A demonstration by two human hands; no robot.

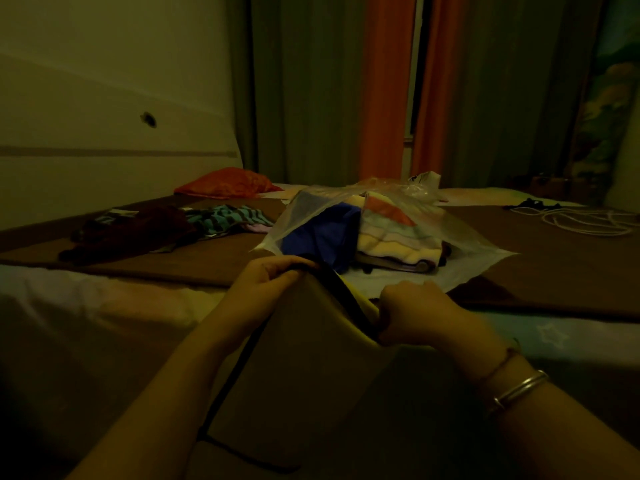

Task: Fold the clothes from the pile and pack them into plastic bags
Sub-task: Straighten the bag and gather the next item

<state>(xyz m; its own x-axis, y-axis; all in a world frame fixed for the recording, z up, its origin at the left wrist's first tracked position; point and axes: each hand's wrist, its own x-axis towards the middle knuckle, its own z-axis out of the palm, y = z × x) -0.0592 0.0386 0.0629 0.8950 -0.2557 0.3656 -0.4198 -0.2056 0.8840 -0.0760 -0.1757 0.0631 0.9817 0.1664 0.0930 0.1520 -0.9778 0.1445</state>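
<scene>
- Left hand (273, 277) curls its fingers over the top edge of a tan garment (304, 375); right hand (414, 313) grips the same edge at the other corner, fist closed round the cloth; the two hands hold it up between them, near the camera.
- Tan garment: smooth, matte fabric hanging flat, trimmed with a dark band along its upper and left edges; yellowish lining shows at the fold by the right hand.
- Plastic bag (460, 237) lies on the bed just beyond the hands; clear, thin, crinkled film, mouth gaping toward the camera; inside, a blue cloth (322, 233) beside a folded, fleecy striped piece (391, 233) (pale bands, one orange patch).
- Pile of clothes (138, 230) sits left of the bag, apart from it: dark maroon heap plus a teal-and-dark striped item, rumpled.
- Bed (554, 271) covered by a brown mat; orange cushion (225, 183) at the far edge; white cord (585, 220) coiled at far right.
- Right wrist carries a metal bangle (519, 389) and a thin thread.
</scene>
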